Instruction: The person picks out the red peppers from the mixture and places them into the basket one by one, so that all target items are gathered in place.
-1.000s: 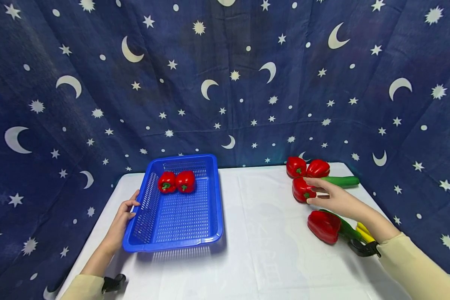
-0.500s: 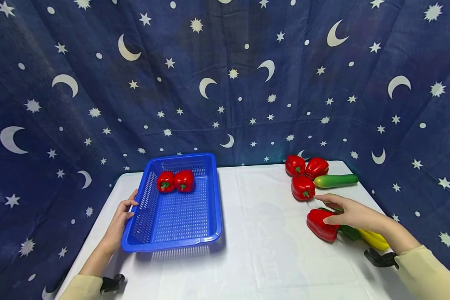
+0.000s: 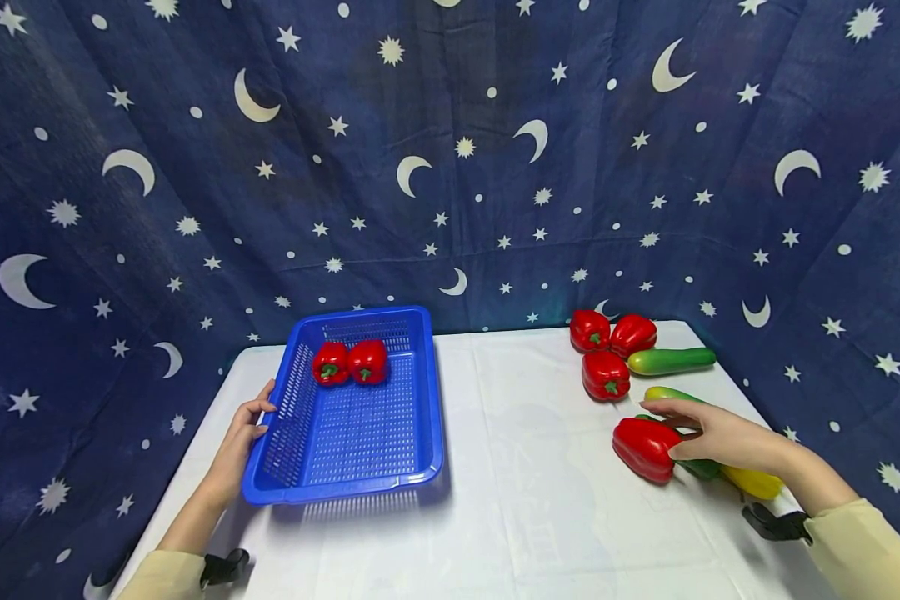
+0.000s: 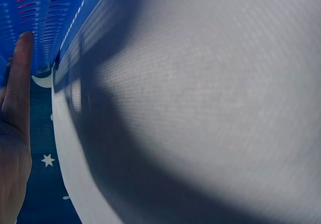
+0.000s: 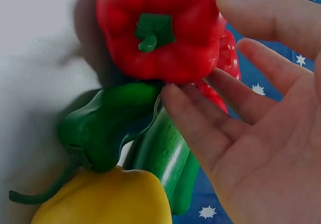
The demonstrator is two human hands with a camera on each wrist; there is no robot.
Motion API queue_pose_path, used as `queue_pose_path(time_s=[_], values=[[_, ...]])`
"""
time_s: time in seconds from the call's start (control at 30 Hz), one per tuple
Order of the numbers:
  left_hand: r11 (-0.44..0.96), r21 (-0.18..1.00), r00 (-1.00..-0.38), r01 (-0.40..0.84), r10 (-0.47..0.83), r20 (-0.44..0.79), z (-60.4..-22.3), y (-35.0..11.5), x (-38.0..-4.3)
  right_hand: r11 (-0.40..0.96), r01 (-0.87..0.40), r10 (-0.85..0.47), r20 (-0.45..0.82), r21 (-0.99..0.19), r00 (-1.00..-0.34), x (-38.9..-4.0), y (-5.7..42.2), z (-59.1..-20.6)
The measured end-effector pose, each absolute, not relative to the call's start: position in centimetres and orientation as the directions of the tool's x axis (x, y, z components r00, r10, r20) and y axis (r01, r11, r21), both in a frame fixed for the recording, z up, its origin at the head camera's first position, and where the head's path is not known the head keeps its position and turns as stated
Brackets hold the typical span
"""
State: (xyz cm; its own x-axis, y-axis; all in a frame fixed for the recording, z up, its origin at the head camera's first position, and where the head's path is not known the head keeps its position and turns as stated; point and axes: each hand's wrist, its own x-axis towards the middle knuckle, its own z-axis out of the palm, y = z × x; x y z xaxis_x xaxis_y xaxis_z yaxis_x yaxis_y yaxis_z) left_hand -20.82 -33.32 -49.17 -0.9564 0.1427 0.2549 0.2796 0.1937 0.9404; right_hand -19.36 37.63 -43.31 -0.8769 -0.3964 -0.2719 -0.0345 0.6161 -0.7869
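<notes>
- Mainly, a navy curtain (image 3: 420,242) printed with pale moons and stars fills the head view; both wrist views catch only slices of it.
- The white table (image 3: 525,517) shows broadly from the head, while the left wrist view is mostly its pale cloth, crossed by a curved shadow.
- The blue basket (image 3: 367,429) sits on the table's left. From the head its inside shows; the left wrist view gives only slotted wall, with flecks of red through the slots.
- The left hand (image 3: 236,450) rests against the basket's left side, its visible fingers fairly straight. The left wrist view adds a finger laid along the wall.
- The right hand (image 3: 723,437) is loosely spread around the near red pepper (image 3: 645,450), gripping nothing; whether its fingertips touch is hard to tell. Its palm shows only from the right wrist.
- That pepper lies at the table's right, its green stem (image 5: 151,35) plain only in the right wrist view.
- A green pepper (image 5: 108,128), largely covered by the hand from above, shows its curved stalk there too, next to a yellow vegetable (image 5: 105,199).
</notes>
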Motion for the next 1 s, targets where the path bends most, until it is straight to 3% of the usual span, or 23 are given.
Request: queue_pose_path(time_s=[0.47, 0.77, 1.0], values=[[0.212, 0.944, -0.964, 0.253, 0.139, 0.227, -49.5, -33.6, -21.1, 0.66, -0.104, -0.42, -0.25, -0.744, -0.873, -19.5, 36.4, -43.8], [0.197, 0.947, -0.963, 0.255, 0.144, 0.23, -49.2, -33.5, -20.9, 0.691, -0.065, -0.328, -0.232, -0.72, -0.916, -19.4, 33.6, -44.9], [0.215, 0.945, -0.966, 0.245, 0.139, 0.219, -49.1, -33.4, -20.9, 0.666, -0.04, -0.338, -0.253, -0.745, -0.907, -19.3, 33.0, -45.7]])
